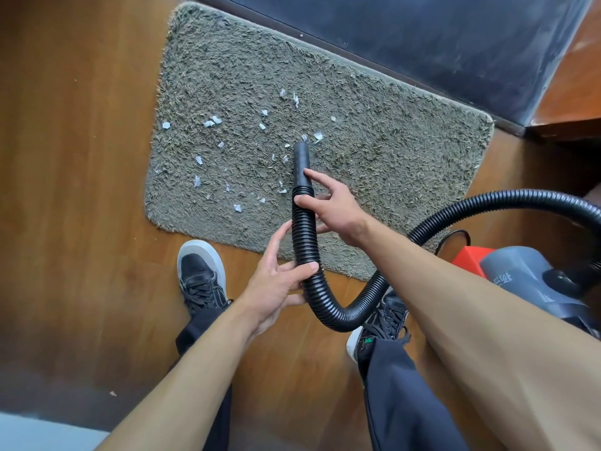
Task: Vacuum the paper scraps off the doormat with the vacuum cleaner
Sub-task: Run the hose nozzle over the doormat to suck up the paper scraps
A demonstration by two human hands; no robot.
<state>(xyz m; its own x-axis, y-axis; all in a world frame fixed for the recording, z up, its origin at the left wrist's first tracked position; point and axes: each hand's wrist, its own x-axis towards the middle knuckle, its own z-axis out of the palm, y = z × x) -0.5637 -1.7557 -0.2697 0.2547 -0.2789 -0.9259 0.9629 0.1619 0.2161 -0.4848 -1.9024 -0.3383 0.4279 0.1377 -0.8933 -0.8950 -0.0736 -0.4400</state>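
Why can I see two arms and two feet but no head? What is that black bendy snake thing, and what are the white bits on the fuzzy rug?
The camera sits on the person's head and looks down, so you see what they see: their own arms and shoes, not their face. The black snake is the hose of a vacuum cleaner, the grey and red machine on the right. The left hand holds the hose lower down. The right hand holds it near its smooth tip, which points at the grey doormat. The white bits are torn paper scraps, mostly on the mat's left half. The mat lies on a brown wooden floor.
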